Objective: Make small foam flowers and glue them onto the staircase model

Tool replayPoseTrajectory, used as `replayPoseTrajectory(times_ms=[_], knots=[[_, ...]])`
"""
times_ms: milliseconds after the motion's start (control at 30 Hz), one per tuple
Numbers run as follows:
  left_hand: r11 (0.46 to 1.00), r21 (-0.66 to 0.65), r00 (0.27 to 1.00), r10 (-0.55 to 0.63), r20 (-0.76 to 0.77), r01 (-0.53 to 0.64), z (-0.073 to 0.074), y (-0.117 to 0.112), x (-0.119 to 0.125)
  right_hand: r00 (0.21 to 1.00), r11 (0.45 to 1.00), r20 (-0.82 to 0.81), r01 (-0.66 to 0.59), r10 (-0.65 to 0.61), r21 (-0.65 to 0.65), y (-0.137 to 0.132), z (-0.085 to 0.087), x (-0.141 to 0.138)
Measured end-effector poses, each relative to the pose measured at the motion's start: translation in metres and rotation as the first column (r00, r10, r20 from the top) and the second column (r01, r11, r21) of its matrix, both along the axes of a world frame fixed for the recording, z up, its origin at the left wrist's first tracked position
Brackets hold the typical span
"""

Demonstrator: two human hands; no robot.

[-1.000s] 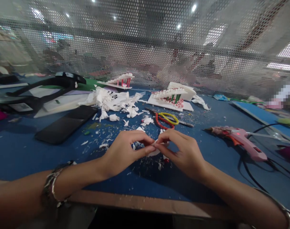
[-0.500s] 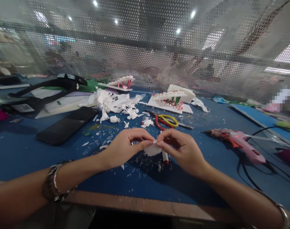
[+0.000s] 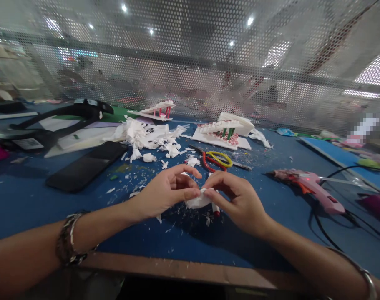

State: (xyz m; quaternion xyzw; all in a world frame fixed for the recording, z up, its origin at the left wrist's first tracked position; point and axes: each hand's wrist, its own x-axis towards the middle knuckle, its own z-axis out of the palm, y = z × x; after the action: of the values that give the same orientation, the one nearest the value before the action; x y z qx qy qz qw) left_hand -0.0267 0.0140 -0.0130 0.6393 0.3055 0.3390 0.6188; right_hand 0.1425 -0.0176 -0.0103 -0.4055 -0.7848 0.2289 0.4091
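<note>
My right hand (image 3: 241, 202) pinches a small scrap of torn white paper (image 3: 198, 201) between thumb and fingertips. On the other side of the scrap, my left hand (image 3: 164, 189) has its thumb tip against the paper's edge, with the index finger raised clear of the thumb. Behind the right fingers, partly hidden, lies a white stick with a red end (image 3: 216, 212). Beyond the hands are red-handled pliers (image 3: 205, 161) and yellow-handled scissors (image 3: 225, 158). A heap of torn white paper (image 3: 146, 135) lies past my left hand.
Two small white stair models, one with red posts (image 3: 160, 111) and one with green posts (image 3: 224, 132), stand near the perforated screen (image 3: 190, 58). A pink glue gun (image 3: 318, 189) with its cord lies right. At left are a black phone (image 3: 88, 166) and a black headband (image 3: 52, 125).
The left index finger has lifted off the paper and away from the thumb. The right hand keeps its pinch, and the scrap has shifted slightly left and tilted.
</note>
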Motion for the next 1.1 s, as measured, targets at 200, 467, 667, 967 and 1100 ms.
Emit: replayPoseTrajectory(times_ms=[200,467,667,967,1100], knots=[[0.974,0.221,0.995,0.059,-0.087,-0.038,0.000,-0.003,-0.001,0.999,0.997,-0.044,0.016,-0.019,-0.080,-0.002,-0.003,-0.002],[0.811,0.579,0.953,0.238,-0.186,-0.089,-0.003,-0.009,-0.002,0.990,0.993,-0.113,0.081,-0.090,-0.086,-0.003,-0.005,-0.007],[0.763,0.646,0.952,0.203,-0.227,-0.009,-0.003,-0.012,-0.003,0.985,0.989,-0.108,0.124,-0.132,-0.076,-0.004,-0.006,-0.009],[0.739,0.673,0.925,0.277,-0.260,-0.032,-0.003,-0.011,-0.002,0.989,0.991,-0.066,0.127,-0.129,-0.031,-0.003,-0.005,-0.008],[0.789,0.614,0.936,0.234,-0.263,-0.025,-0.002,-0.009,-0.003,0.994,0.997,-0.076,0.083,-0.083,-0.009,-0.003,-0.002,-0.005]])
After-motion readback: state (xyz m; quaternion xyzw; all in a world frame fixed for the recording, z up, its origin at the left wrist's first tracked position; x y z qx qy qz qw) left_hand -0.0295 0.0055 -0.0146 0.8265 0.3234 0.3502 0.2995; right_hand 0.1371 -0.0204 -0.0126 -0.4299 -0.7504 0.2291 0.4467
